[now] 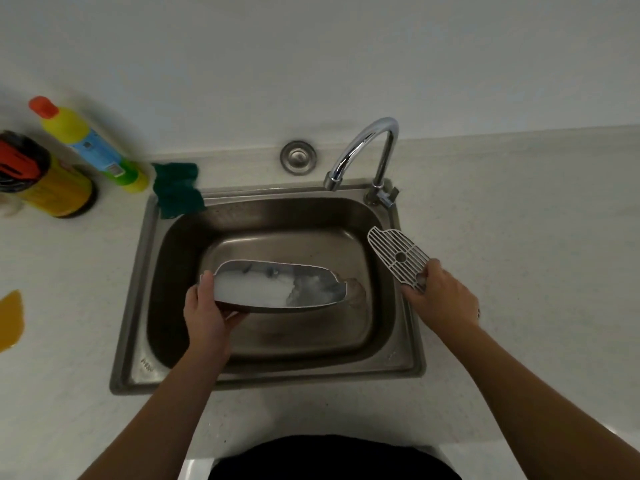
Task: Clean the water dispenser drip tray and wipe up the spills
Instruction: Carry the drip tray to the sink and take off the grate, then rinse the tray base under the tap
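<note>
- Meanwhile, at the far left of the counter, an amber spill is seen unwiped; by the task, it is judged best left until the tray is done.
- Two yellow bottles are stood near the wall, and a green cloth is draped over the back left corner of the sink, within easy reach for the wiping that is yet to be done.
- The left hand is clamped on the left end of the drip tray, the thumb laid over the rim and the fingers curled beneath.
- The drip tray is held above the basin, tilted toward its right end, with cloudy water pooled inside and a brownish patch visible at the right lip. The step in hand is judged to be emptying. The tilt would be best raised slowly, with the lip kept low and well inside the basin, so that nothing is splashed onto the counter.
- The tap is shown shut off; a rinse under it is judged to be needed next.
- The slotted grille is held over the sink's right rim, pinched at its near end by the right hand, thumb on top and fingers closed below. It would be better kept over the basin, so that drips are caught.
</note>
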